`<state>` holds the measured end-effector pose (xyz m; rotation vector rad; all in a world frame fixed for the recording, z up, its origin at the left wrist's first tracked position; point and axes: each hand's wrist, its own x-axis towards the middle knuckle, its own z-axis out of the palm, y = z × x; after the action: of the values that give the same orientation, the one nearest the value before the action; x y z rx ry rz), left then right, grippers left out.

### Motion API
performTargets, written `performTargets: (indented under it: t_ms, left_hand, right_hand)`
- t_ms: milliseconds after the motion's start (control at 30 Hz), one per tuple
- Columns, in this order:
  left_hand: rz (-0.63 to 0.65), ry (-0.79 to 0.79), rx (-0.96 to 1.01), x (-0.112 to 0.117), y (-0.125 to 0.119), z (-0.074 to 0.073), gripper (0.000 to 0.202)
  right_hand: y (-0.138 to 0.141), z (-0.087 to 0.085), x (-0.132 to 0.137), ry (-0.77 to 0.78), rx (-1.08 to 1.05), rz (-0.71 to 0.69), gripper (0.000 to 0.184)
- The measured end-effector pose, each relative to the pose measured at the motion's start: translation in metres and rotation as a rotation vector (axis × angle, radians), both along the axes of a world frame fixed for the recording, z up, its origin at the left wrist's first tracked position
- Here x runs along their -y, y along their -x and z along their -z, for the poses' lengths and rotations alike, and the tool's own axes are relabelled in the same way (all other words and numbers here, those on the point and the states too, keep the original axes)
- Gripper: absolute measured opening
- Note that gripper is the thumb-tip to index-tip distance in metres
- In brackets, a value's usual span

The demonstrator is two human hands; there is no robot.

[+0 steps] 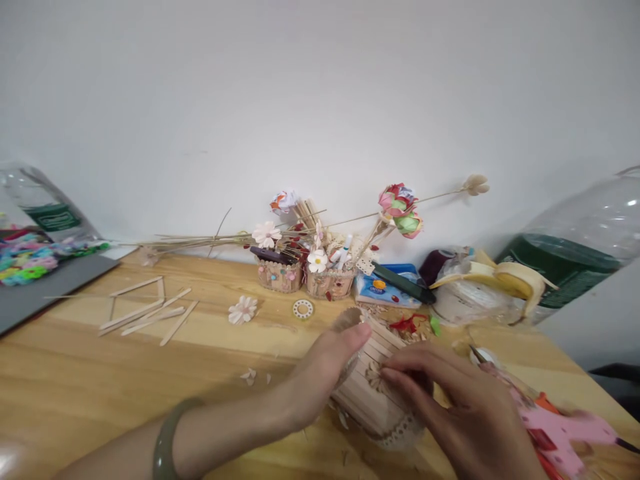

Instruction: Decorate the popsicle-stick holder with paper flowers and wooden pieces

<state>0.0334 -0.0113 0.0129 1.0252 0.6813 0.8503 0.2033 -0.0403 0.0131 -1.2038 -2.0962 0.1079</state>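
My left hand (325, 373) grips a small holder made of wooden craft sticks (373, 393), tilted on its side over the wooden table (100, 380). A lace band runs round the holder's base. My right hand (460, 407) rests on the holder's side, its fingertips pressed against a small pale flower decoration (374, 378). A green bangle (167, 440) sits on my left wrist.
Two finished stick holders (305, 277) with paper flowers stand at the back by the wall. Loose craft sticks (145, 313) lie at the left, a paper flower (243, 310) nearby. A pink glue gun (560, 427) lies at the right. Large plastic bottles stand at both sides.
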Motion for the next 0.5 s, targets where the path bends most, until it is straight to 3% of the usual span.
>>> performTargets:
  t_ms: [233, 367, 500]
  left_hand:
    - [-0.043, 0.031, 0.014, -0.004, -0.001, 0.002, 0.048]
    - [-0.037, 0.050, 0.001, -0.003, -0.002, -0.002, 0.050]
    - [0.003, -0.014, -0.079, -0.002, 0.000, -0.006, 0.049]
  right_hand:
    - [0.000, -0.001, -0.001, -0.049, 0.025, -0.035, 0.007]
    - [-0.005, 0.000, 0.002, -0.257, 0.239, -0.043, 0.012]
    - [-0.008, 0.006, 0.011, -0.416, 0.433, -0.014, 0.028]
